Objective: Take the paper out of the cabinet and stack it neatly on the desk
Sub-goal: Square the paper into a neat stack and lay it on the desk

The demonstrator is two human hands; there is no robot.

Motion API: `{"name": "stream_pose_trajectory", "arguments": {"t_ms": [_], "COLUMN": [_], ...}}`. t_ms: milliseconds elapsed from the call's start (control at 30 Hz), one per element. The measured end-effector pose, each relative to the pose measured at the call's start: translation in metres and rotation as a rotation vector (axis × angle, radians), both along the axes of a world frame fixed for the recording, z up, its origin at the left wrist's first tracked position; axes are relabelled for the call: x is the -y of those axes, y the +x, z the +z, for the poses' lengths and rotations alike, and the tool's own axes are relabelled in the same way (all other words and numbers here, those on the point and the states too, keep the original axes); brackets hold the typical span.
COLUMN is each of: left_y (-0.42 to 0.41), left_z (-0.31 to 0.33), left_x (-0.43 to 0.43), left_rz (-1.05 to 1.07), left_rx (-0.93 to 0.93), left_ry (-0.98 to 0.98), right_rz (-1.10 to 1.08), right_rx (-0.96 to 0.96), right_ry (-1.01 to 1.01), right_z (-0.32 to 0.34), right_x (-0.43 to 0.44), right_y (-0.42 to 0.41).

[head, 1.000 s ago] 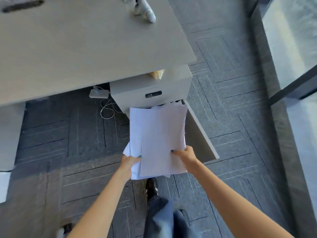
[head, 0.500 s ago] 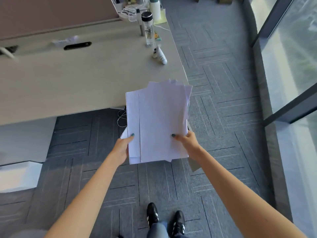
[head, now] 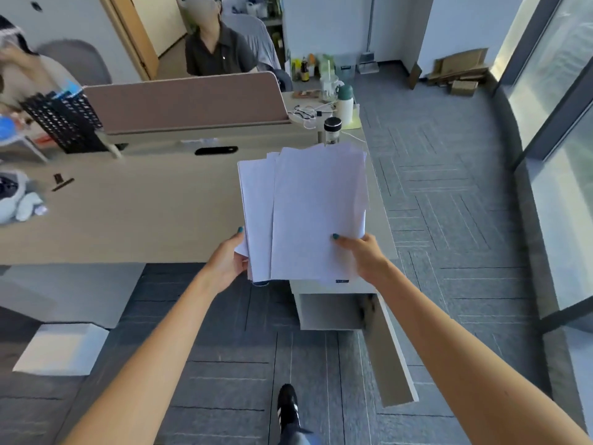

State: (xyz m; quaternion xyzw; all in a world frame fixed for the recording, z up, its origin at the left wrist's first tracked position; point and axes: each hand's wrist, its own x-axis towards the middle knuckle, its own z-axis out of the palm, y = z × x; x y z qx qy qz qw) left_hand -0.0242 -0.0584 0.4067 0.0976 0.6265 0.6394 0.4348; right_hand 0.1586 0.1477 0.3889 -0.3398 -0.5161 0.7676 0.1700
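Observation:
A loose, uneven sheaf of white paper (head: pixel 308 213) hangs in the air over the right end of the beige desk (head: pixel 134 213). My left hand (head: pixel 229 260) grips its lower left edge. My right hand (head: pixel 364 255) grips its lower right corner, thumb on top. The sheets are fanned, not squared. Below the desk stands the white cabinet (head: pixel 327 311), its door (head: pixel 390 358) swung open toward me and its inside looking bare.
A glass bottle (head: pixel 332 130), a white flask (head: pixel 344 106) and cables sit at the desk's far right end. A brown divider (head: pixel 189 102) and a black mesh organiser (head: pixel 62 122) line the back. Two people sit beyond. A window wall (head: pixel 558 149) runs on the right.
Both hands have lifted the paper from in front of the open cabinet up to desk height, and my view has risen from the floor to the desk and room.

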Motion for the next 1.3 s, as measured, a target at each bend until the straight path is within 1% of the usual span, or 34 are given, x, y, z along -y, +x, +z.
{"name": "stream_pose_trajectory", "arguments": {"t_ms": [100,200,267,367,467,600,667,733,833,900,1000,1133,1300], "left_y": [-0.037,-0.088,-0.123,-0.177,-0.232,-0.298,-0.322,-0.340,-0.355,-0.362,-0.366,-0.368,-0.371], "left_z": [0.001,-0.003,-0.002,0.001,-0.004,-0.014,-0.021,-0.027,-0.037,-0.046,-0.059,-0.065,-0.065], "left_x": [-0.005,-0.015,-0.026,-0.045,-0.066,-0.092,-0.103,-0.114,-0.130,-0.143,-0.162,-0.175,-0.177], "left_rz": [-0.013,0.073,0.056,-0.025,-0.079,-0.067,-0.063,-0.068,-0.120,-0.128,-0.052,0.052,0.070], "left_rx": [-0.034,0.035,0.048,0.005,-0.014,0.050,0.081,0.104,0.139,0.078,-0.028,-0.055,-0.097], "left_ry": [-0.033,-0.005,0.007,-0.083,-0.065,-0.049,-0.071,-0.101,-0.154,-0.161,-0.143,-0.102,-0.082], "right_rz": [0.017,0.050,0.088,0.156,0.222,0.265,0.299,0.328,0.308,0.274,0.245,0.275,0.297], "right_rx": [-0.002,-0.009,-0.005,0.059,0.136,0.223,0.246,0.272,0.308,0.334,0.365,0.350,0.248], "right_ry": [0.021,0.002,-0.005,-0.007,-0.014,-0.007,0.010,0.034,0.068,0.112,0.142,0.114,0.110], "right_z": [0.004,0.004,-0.002,-0.010,-0.021,-0.030,-0.031,-0.034,-0.045,-0.055,-0.066,-0.069,-0.055], "right_x": [-0.015,-0.031,-0.043,-0.060,-0.076,-0.099,-0.110,-0.118,-0.127,-0.130,-0.133,-0.145,-0.176], "right_y": [-0.038,-0.085,-0.121,-0.175,-0.221,-0.276,-0.296,-0.311,-0.328,-0.337,-0.346,-0.357,-0.365]}}
